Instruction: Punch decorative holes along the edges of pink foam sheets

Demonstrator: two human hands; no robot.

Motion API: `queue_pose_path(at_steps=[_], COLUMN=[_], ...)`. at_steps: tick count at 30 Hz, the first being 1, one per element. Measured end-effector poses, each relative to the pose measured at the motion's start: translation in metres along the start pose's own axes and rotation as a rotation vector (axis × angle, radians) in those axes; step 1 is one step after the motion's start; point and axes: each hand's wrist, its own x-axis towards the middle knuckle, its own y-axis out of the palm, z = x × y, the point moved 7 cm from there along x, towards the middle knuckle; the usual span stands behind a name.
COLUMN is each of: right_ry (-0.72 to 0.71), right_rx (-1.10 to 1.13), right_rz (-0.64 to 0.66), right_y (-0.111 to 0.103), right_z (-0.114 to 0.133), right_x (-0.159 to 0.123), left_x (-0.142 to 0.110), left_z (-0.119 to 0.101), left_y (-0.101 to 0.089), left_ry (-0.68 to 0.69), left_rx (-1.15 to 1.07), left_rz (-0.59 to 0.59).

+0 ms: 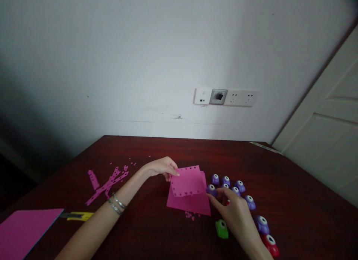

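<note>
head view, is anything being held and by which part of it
The left hand holds the punched pink sheet by its far left corner; the right hand seemingly pinches a purple punch at its near side.

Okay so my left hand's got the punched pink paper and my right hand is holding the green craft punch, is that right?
Not quite: the head view shows your right hand holding a purple craft punch. The green craft punch sits on the table. Your left hand does have the punched pink paper.
</note>
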Motion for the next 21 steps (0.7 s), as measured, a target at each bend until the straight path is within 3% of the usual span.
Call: queue_pose_path(at_steps=[21], right_ry=[-0.058], right_rx=[-0.045], right_rz=[-0.068], right_y=[-0.0017], right_z=[-0.0004], right_x=[-0.0008], left_x=[0.0020], left_z=[0.0017], left_y=[0.0006], left_ry=[0.008], left_rx=[-0.020], left_rz=[0.000])
